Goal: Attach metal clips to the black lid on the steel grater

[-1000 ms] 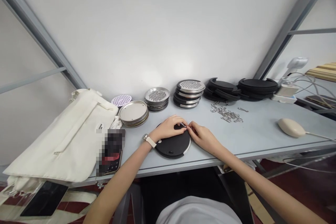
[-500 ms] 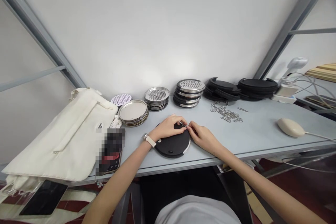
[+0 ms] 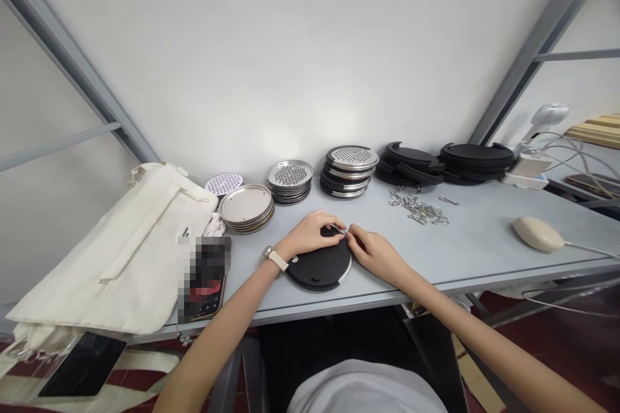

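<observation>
A black round disc [image 3: 320, 264] with a pale rim on one side lies flat near the table's front edge. My left hand [image 3: 312, 232] rests over its far part, fingers closed in a pinch on a small shiny metal clip [image 3: 338, 230]. From the other side, my right hand [image 3: 375, 251] pinches the clip's right end at the disc's edge. Fingertips hide part of the clip, and I cannot tell whether it is joined to the disc. Similar metal clips [image 3: 420, 210] lie in a loose pile beyond my right hand.
Along the wall stand stacks of metal plates [image 3: 246, 204], grater discs [image 3: 289, 175], black-and-metal discs [image 3: 349, 171] and black holders [image 3: 477, 161]. A cream bag [image 3: 121, 258] and a phone [image 3: 206, 284] lie at left. On the right sits a corded cream device [image 3: 537, 234].
Both hands stay almost in place at the disc's edge. The metal clip between the fingertips has shifted slightly; the stacks and pile have not moved.
</observation>
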Demonstrator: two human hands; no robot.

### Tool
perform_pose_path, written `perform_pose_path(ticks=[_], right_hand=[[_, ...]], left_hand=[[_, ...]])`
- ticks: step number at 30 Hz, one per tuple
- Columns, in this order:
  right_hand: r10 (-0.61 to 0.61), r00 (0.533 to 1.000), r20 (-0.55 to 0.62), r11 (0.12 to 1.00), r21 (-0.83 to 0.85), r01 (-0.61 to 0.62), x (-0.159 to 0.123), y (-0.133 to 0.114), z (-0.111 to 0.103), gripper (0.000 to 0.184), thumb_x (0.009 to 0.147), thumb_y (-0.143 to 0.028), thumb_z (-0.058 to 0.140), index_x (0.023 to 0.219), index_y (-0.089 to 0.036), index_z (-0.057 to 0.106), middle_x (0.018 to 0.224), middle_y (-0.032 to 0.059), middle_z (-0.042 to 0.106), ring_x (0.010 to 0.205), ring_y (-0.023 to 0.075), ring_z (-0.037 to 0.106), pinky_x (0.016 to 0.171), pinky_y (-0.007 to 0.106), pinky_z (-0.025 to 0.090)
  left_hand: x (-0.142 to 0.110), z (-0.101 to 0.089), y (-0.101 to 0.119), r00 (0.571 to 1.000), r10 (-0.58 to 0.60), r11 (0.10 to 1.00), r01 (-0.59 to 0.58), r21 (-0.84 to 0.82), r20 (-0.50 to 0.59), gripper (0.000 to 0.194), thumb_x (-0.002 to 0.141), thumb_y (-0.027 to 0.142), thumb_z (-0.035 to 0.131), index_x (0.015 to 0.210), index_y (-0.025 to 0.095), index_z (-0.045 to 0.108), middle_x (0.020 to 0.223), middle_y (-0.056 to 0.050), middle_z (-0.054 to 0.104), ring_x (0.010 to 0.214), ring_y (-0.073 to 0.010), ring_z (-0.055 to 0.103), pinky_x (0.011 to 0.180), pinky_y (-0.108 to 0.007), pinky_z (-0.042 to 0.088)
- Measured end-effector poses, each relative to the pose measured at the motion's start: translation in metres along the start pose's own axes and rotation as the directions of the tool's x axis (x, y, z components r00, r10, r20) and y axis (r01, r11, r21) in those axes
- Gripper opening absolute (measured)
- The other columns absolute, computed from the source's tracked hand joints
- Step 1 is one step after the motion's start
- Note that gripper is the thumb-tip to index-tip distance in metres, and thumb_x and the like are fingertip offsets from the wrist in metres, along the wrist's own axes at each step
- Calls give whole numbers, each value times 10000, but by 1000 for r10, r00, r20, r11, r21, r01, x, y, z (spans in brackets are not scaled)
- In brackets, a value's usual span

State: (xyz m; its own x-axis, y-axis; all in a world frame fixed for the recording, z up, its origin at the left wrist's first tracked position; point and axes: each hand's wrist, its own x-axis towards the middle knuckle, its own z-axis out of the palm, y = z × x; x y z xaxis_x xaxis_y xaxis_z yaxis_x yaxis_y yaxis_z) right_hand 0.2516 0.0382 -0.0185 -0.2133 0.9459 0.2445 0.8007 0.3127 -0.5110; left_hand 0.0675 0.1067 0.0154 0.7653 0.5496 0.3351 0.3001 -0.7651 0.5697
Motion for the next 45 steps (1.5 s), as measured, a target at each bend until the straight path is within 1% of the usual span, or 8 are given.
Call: perform_pose_path(ticks=[7,16,21,28,33,38,45], right_hand=[[-4,1000,-6,998,63,5,-1,-1,1,139,948,-302,313,848,-239,386,682,-6,569,576,175,559,560,247,348],[-13,1000,-7,995,102,13,-1,1,1,135,955,-312,306,851,-246,360,701,-8,570,591,181,571,572,252,362],[-2,1000,-6,996,89,3,-1,2,1,141,957,-311,307,845,-244,360,698,-4,575,599,184,582,576,256,364],[-1,1000,-2,999,36,1,0,2,2,164,955,-302,305,836,-234,395,688,4,587,592,181,580,570,257,353],[13,1000,4,1000,-19,-12,1,0,0,200,956,-299,298,827,-227,432,660,9,586,572,181,566,555,258,329],[18,1000,5,1000,-19,-18,1,-1,0,223,956,-295,304,795,-225,441,650,11,587,562,175,557,555,255,326],[9,1000,4,1000,-28,-9,1,0,0,230,964,-297,295,798,-228,438,657,9,590,573,176,563,555,250,325]], left_hand=[[0,-1,-1,1000,-1,1000,1,24,10,210,837,255,615,1033,205,673,924,-27,661,843,-156,573,801,-271,450],[0,0,-1,1000,12,999,-12,45,-6,188,833,239,619,1009,208,677,866,-14,652,818,-148,571,782,-258,436],[0,-1,0,1000,-5,997,4,81,7,202,841,270,614,1027,226,679,853,-24,631,861,-168,558,804,-275,432],[0,1,-3,1000,-9,996,9,94,1,199,846,290,612,1028,243,679,898,-26,632,885,-177,542,860,-309,408],[0,1,-4,1000,-15,993,12,113,21,205,847,307,610,1035,251,671,924,-20,640,930,-182,533,909,-325,376],[1,1,-3,999,-25,990,19,140,48,197,849,296,603,1030,249,664,962,-12,661,962,-185,534,938,-339,341],[2,0,0,997,27,994,-35,102,72,158,875,265,575,1011,228,647,1002,18,689,957,-157,591,953,-312,303]])
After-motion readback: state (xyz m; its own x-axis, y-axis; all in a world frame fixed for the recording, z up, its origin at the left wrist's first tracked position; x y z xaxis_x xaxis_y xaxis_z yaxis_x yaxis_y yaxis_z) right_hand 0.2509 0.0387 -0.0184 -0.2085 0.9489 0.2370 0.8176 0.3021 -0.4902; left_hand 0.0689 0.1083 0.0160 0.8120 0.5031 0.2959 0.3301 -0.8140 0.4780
